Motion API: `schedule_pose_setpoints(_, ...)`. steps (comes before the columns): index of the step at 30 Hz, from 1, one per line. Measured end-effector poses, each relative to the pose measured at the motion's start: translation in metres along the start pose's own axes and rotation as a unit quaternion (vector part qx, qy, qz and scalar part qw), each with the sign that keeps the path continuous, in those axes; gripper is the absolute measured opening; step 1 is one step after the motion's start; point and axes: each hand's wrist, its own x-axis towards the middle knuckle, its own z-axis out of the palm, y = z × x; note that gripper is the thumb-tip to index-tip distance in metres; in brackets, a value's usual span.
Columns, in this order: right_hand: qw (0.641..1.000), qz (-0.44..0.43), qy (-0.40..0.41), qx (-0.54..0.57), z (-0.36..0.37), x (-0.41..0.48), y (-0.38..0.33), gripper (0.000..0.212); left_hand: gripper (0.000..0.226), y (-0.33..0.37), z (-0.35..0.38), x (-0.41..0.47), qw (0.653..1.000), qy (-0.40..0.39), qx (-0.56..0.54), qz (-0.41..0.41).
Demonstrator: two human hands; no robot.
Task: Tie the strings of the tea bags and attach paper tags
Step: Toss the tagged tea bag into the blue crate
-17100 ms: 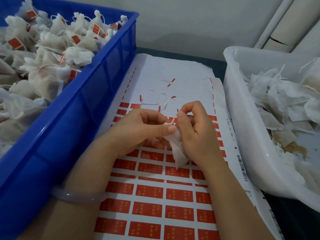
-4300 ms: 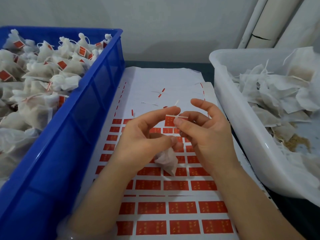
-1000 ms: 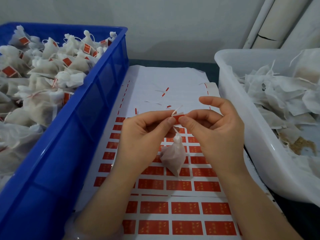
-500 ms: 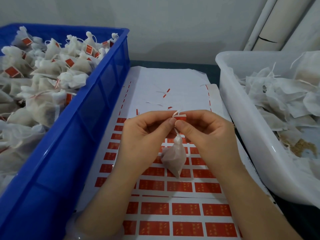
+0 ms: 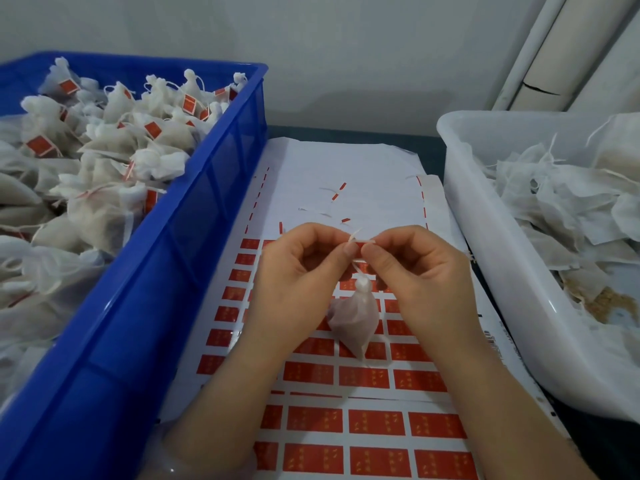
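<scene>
both hands meet tip to tip above the tag sheet [image 5: 311,372], thumb and forefinger pinching. left hand [image 5: 298,271] and right hand [image 5: 422,271] each grip the paper tag [image 5: 363,241] at the top end of the string [image 5: 355,266]. my read: they're pressing the sticker shut around the string, with two pinches side by side for even pressure on the fold

tea bag [image 5: 353,317] hangs below the pinch with its neck cinched. its weight keeps the string straight so the tag sits square. can't tell if its bottom corner touches the sheet

layout reads as a right-to-left flow: loose untied bags [image 5: 554,202] in the white tub [image 5: 485,237], tag sheet on the tabletop [image 5: 346,131] in between, tagged bags [image 5: 149,143] piled in the blue crate [image 5: 156,271]. far rows of the sheet are peeled and near rows are full, so the next tag is close to the hands
</scene>
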Motion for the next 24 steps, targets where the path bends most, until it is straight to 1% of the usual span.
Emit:
schedule_pose_setpoints(2, 0.999, -0.02, -0.003, -0.026, 0.002, -0.001, 0.002, 0.01, 0.014, -0.001, 0.002, -0.001, 1.0, -0.002, 0.026, 0.016)
schedule_pose_setpoints(3, 0.999, -0.024, -0.001, -0.029, 0.002, -0.002, 0.004, 0.007, 0.015, -0.002, 0.002, -0.001, 0.999, 0.0, 0.036, 0.02)
schedule_pose_setpoints(4, 1.0, -0.008, 0.001, -0.013, 0.002, -0.001, 0.003, 0.002, 0.016, -0.003, 0.002, -0.002, 0.999, 0.005, 0.039, 0.02)
schedule_pose_setpoints(5, 1.0, 0.01, 0.0, 0.012, 0.0, 0.0, 0.004, 0.014, 0.016, -0.003, 0.001, -0.001, 0.999, 0.011, 0.035, 0.016)
schedule_pose_setpoints(6, 0.998, 0.049, -0.019, 0.044, -0.002, 0.002, 0.003, 0.027, 0.016, -0.004, -0.001, 0.0, 0.999, 0.019, 0.028, 0.01)
schedule_pose_setpoints(7, 0.993, 0.086, -0.053, 0.059, -0.005, 0.003, 0.005, 0.037, 0.015, -0.005, -0.003, 0.001, 0.999, 0.029, 0.018, 0.009)
schedule_pose_setpoints(8, 0.989, 0.112, -0.095, 0.036, -0.006, 0.004, 0.005, 0.044, 0.014, -0.005, -0.005, 0.002, 0.999, 0.039, 0.004, 0.009)
schedule_pose_setpoints(9, 0.983, 0.107, -0.148, -0.019, -0.005, 0.002, 0.007, 0.046, 0.013, -0.005, -0.008, 0.002, 0.998, 0.053, -0.015, 0.007)
schedule_pose_setpoints(10, 0.973, 0.09, -0.192, -0.086, -0.002, -0.001, 0.008, 0.043, 0.013, -0.005, -0.01, 0.002, 0.997, 0.07, -0.039, -0.001)
schedule_pose_setpoints(11, 0.965, 0.06, -0.211, -0.14, 0.002, -0.004, 0.009, 0.033, 0.013, -0.005, -0.011, 0.003, 0.994, 0.087, -0.064, -0.015)
schedule_pose_setpoints(13, 0.969, 0.016, -0.18, -0.17, 0.011, -0.006, 0.007, 0.008, 0.012, -0.007, -0.012, 0.004, 0.985, 0.119, -0.116, -0.047)
schedule_pose_setpoints(15, 0.977, -0.004, -0.142, -0.157, 0.016, 0.0, -0.003, 0.001, 0.013, -0.009, -0.013, 0.007, 0.975, 0.141, -0.157, -0.076)
schedule_pose_setpoints(19, 0.985, -0.039, -0.099, -0.139, 0.034, 0.029, -0.038, 0.012, 0.026, -0.013, -0.016, 0.015, 0.949, 0.21, -0.205, -0.113)
schedule_pose_setpoints(21, 0.993, -0.069, -0.065, -0.073, 0.05, 0.05, -0.059, 0.021, 0.027, -0.018, -0.017, 0.018, 0.94, 0.235, -0.206, -0.14)
schedule_pose_setpoints(22, 0.995, -0.079, -0.055, -0.029, 0.06, 0.063, -0.068, 0.025, 0.026, -0.021, -0.018, 0.019, 0.939, 0.242, -0.185, -0.157)
schedule_pose_setpoints(24, 0.995, -0.067, -0.054, 0.045, 0.082, 0.087, -0.08, 0.026, 0.024, -0.024, -0.018, 0.02, 0.942, 0.245, -0.147, -0.178)
